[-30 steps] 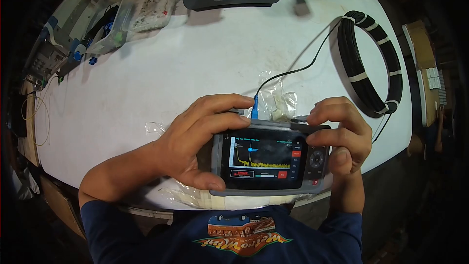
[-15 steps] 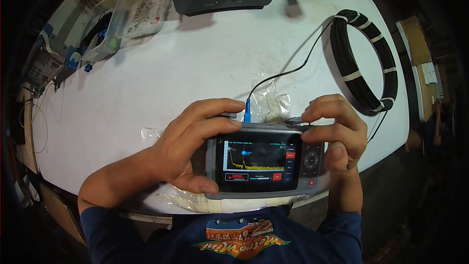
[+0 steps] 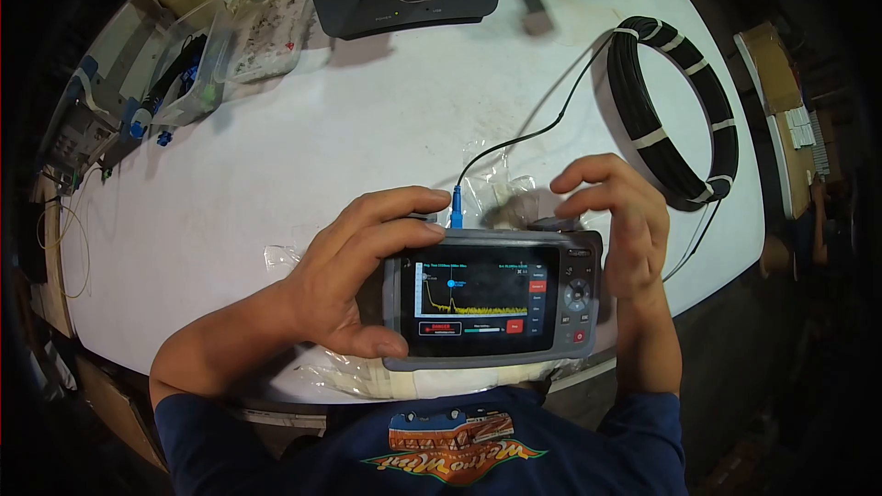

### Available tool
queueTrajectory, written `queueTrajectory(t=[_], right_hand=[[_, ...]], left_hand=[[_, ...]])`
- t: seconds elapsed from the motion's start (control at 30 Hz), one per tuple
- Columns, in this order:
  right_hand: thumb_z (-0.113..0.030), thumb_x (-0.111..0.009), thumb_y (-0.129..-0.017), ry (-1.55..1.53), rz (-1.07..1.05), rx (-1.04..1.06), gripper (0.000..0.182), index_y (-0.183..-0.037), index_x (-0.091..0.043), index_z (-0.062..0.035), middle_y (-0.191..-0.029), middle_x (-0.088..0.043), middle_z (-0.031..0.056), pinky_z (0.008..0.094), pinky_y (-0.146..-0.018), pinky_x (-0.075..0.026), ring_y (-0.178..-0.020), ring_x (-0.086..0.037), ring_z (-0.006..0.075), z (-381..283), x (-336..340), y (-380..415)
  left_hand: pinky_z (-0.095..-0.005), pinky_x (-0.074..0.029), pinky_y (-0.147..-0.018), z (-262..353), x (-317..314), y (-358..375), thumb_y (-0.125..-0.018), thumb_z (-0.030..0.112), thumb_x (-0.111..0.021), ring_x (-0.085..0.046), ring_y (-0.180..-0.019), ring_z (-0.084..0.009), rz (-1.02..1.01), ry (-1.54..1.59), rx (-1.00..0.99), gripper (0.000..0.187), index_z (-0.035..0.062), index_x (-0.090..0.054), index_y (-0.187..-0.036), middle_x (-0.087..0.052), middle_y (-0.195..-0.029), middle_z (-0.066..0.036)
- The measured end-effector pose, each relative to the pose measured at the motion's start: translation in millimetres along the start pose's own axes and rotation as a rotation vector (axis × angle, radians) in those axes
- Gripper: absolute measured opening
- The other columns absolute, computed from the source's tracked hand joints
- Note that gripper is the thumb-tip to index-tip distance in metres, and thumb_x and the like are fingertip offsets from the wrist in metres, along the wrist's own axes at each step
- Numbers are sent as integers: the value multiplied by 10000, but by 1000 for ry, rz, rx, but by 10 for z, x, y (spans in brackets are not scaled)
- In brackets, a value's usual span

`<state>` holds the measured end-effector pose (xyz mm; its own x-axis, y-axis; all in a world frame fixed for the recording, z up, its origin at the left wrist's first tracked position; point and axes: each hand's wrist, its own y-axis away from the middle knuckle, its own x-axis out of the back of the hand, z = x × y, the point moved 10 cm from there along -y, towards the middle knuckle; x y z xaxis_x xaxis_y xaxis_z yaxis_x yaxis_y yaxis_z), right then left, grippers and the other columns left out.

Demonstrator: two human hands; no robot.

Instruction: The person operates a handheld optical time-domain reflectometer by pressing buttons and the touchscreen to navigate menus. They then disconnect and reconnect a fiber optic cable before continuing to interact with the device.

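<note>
White worktable (image 3: 276,156), handheld instrument (image 3: 496,344) at the near edge

Head view: The white worktable extends across dim surroundings. At its far side stands a dark machine (image 3: 335,0) marked "ETN 3000"; to the left of it are a bag of small parts (image 3: 266,46) and a clear bin (image 3: 216,83). A thin yellow cable (image 3: 89,262) loops at the left edge.

The handheld instrument is at the near edge, between the hands, its lit screen (image 3: 473,301) showing a yellow trace. The left hand (image 3: 344,276) is partly closed around its left end, fingers along the top edge and thumb at the lower corner. The right hand (image 3: 625,220) is half open beside the upper right corner, fingers curled, holding nothing; contact with the casing cannot be determined.

A blue connector (image 3: 457,209) stands at the top edge, joined to a black cable (image 3: 524,136). This cable leads to a black coil (image 3: 634,101) bound with white ties, lying at the right.
</note>
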<state>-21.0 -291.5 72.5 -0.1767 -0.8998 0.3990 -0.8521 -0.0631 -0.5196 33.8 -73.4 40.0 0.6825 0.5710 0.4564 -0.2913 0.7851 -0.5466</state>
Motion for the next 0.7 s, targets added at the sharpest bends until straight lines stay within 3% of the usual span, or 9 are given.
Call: queueTrajectory(t=[0.1,0.13,0.23,0.3,0.33,0.4,0.53,0.6,0.7], right_hand=[[-239,-495,-1059,-55,-24,-298,379,-978,-719,55,-1019,-696,154,287,-804,-482,-929,-645,177,354,-16,33],[-239,-495,-1059,-53,-24,-297,379,-978,-719,55,-1019,-696,154,287,-804,-482,-929,-645,177,381,-28,25],[-224,-605,-1031,-162,19,-404,305,-968,-716,53,-967,-701,105,273,-772,-474,-880,-623,130,572,-53,36],[-186,-718,-974,-112,-16,-596,231,-962,-714,44,-879,-695,52,259,-725,-472,-814,-603,94,790,-79,108],[-186,-718,-974,-112,-16,-593,231,-962,-714,44,-879,-695,52,259,-725,-472,-814,-603,94,779,-72,65],[-185,-794,-916,-78,-136,-745,244,-960,-701,36,-876,-703,20,252,-707,-468,-785,-598,86,867,-146,61],[-264,-875,-833,50,-244,-741,332,-853,-703,19,-728,-669,13,269,-580,-442,-642,-561,87,964,-180,-83],[-298,-925,-752,478,-483,-558,391,-737,-690,14,-618,-616,45,292,-527,-419,-563,-533,107,830,-300,-259],[-312,-953,-690,557,-530,-623,429,-659,-672,10,-562,-572,70,302,-512,-408,-529,-512,123,861,-346,-314]], left_hand=[[-466,-487,-1051,-1,-2,5,-881,651,-707,-571,-1280,-409,0,0,2,854,-1,-516,-1399,-520,-1430,-280],[-464,-486,-1053,-4,-3,4,-882,650,-705,-571,-1281,-408,2,2,5,852,-2,-516,-1398,-521,-1429,-279],[-462,-483,-1055,-23,-5,17,-886,649,-697,-570,-1284,-407,3,-3,8,852,-3,-509,-1401,-520,-1430,-278],[-463,-482,-1057,-36,-4,16,-889,649,-691,-568,-1287,-407,11,8,12,853,-4,-504,-1406,-518,-1431,-278],[-464,-480,-1059,-44,-3,21,-892,649,-685,-566,-1290,-407,15,23,19,854,-4,-499,-1410,-517,-1432,-278],[-464,-480,-1060,-51,-5,30,-894,650,-682,-565,-1292,-408,12,22,20,857,-5,-495,-1414,-514,-1435,-279],[-466,-473,-1071,-61,-15,26,-897,650,-676,-557,-1304,-411,5,33,32,862,-6,-486,-1423,-507,-1441,-281],[-468,-473,-1073,-64,-13,26,-898,650,-676,-555,-1306,-412,4,37,36,863,-7,-484,-1425,-506,-1443,-282],[-472,-467,-1080,-70,-10,23,-894,698,-649,-543,-1317,-401,-21,31,43,913,-12,-463,-1437,-484,-1449,-293]])
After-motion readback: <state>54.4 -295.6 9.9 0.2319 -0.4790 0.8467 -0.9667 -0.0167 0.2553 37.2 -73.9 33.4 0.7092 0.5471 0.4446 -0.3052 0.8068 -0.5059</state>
